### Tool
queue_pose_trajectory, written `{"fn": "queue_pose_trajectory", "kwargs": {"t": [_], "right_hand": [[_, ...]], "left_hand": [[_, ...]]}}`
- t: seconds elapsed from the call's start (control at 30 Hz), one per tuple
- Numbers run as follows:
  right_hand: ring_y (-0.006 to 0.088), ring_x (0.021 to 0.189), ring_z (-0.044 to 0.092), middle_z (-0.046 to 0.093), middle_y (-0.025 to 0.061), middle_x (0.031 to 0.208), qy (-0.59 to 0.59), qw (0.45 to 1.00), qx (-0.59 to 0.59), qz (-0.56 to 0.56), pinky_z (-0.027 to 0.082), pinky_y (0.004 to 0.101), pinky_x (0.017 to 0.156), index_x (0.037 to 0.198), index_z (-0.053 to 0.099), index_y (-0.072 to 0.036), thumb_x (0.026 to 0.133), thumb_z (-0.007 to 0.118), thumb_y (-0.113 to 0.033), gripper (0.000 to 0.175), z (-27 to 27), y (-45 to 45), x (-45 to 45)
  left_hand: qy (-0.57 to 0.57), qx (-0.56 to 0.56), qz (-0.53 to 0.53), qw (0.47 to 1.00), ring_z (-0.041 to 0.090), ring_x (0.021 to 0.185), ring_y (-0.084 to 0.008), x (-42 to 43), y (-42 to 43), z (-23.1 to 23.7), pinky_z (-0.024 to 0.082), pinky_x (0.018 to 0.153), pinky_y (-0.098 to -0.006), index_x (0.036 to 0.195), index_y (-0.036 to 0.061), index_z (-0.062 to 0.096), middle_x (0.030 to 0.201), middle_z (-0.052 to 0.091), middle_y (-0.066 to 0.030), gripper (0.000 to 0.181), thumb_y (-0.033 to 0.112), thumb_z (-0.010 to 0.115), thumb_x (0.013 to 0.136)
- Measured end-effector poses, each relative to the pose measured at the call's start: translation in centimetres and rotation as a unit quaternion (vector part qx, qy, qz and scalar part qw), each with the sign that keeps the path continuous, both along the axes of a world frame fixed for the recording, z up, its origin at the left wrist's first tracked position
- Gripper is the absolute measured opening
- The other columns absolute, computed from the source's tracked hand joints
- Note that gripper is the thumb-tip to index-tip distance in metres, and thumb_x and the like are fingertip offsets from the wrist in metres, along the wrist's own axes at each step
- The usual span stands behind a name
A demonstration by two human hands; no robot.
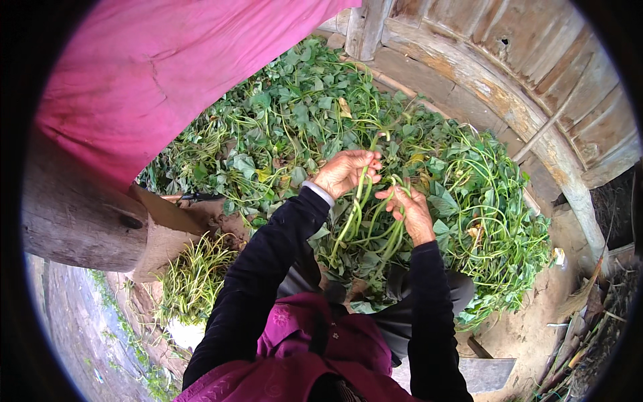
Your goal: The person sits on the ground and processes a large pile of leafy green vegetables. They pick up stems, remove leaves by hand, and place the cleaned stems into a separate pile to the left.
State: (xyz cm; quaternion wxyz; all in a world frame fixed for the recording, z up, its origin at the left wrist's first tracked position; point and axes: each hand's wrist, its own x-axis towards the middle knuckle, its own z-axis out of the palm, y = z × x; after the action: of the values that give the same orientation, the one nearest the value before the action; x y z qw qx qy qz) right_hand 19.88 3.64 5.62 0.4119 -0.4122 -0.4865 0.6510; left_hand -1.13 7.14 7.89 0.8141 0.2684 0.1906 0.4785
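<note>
My left hand (346, 172) grips a few long green stems (361, 188) between thumb and fingers, with their cut or broken ends sticking up above it. Lower and to the right, my right hand (413, 207) pinches several bent green stalks (392, 236), which hang towards my lap. Beneath both hands spreads a wide heap of leafy green vines (301, 108), mostly with broad leaves and a few yellowed ones. At my left side stands a bunch of bare, leafless stalks (197, 281), partly screened by my forearm.
Pink cloth (176, 65) hangs at the upper left over a thick wooden post (80, 211). A plank wall (527, 40) with a curved-looking sill bounds the far right, and a thin stick (547, 129) leans there. Twigs and dry debris (598, 331) lie at the right.
</note>
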Motion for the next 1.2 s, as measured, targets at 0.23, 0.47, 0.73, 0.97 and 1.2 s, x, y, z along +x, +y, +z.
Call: {"fn": "queue_pose_trajectory", "kwargs": {"t": [0.23,0.47,0.73,0.97,1.2], "right_hand": [[0.0082,0.071,0.053,0.061,-0.0004,0.081,-0.018,0.993,0.101,-0.058,0.043,0.0242,0.067,0.097,0.065,-0.006,0.091,0.055,-0.025,0.022,-2.0,0.0,-2.4],[0.0129,0.076,0.06,0.062,0.0035,0.093,0.188,0.98,-0.036,-0.06,0.051,0.0297,0.072,0.107,0.06,-0.003,0.09,0.057,-0.028,0.03,-1.7,-1.5,-4.1],[0.0115,0.057,0.051,0.055,0.0036,0.074,0.099,0.994,-0.038,-0.038,0.044,0.0259,0.051,0.106,0.055,-0.003,0.093,0.051,-0.022,0.023,-2.2,-1.7,-4.0],[0.008,0.058,0.048,0.054,-0.0001,0.076,0.014,0.997,0.033,-0.062,0.042,0.0228,0.051,0.107,0.055,-0.001,0.093,0.052,-0.022,0.025,-2.0,-1.8,-4.8],[0.0047,0.051,0.043,0.054,-0.0004,0.071,0.071,0.996,-0.024,0.046,0.032,0.0185,0.043,0.098,0.059,-0.002,0.091,0.054,-0.015,0.016,-0.5,-1.2,-3.9]], "left_hand": [[-0.047,0.012,-0.039,0.998,0.062,0.074,-0.0148,1.4,-1.3,0.4,0.054,0.074,-0.0353,0.104,-0.0032,0.058,0.085,0.063,-0.0064,0.022,0.014,0.056,0.089],[0.055,0.016,-0.006,0.998,0.062,0.08,-0.0157,2.1,-1.4,-0.1,0.052,0.072,-0.0283,0.105,-0.0019,0.058,0.086,0.063,-0.0079,0.024,0.015,0.057,0.088],[0.291,0.06,0.083,0.951,0.055,0.086,-0.0123,0.8,-2.2,-0.6,0.047,0.075,-0.0279,0.117,0.0017,0.054,0.092,0.059,-0.0038,0.033,0.022,0.055,0.091],[0.211,-0.011,0.017,0.977,0.063,0.077,-0.0182,-0.1,-4.9,-2.6,0.054,0.068,-0.0328,0.112,0.0015,0.052,0.084,0.061,-0.005,0.036,0.03,0.055,0.09],[-0.016,0.001,-0.025,1.0,0.064,0.069,-0.0181,-0.8,-5.5,-2.7,0.054,0.067,-0.0333,0.104,0.0033,0.057,0.079,0.063,-0.0064,0.024,0.023,0.054,0.091]]}}
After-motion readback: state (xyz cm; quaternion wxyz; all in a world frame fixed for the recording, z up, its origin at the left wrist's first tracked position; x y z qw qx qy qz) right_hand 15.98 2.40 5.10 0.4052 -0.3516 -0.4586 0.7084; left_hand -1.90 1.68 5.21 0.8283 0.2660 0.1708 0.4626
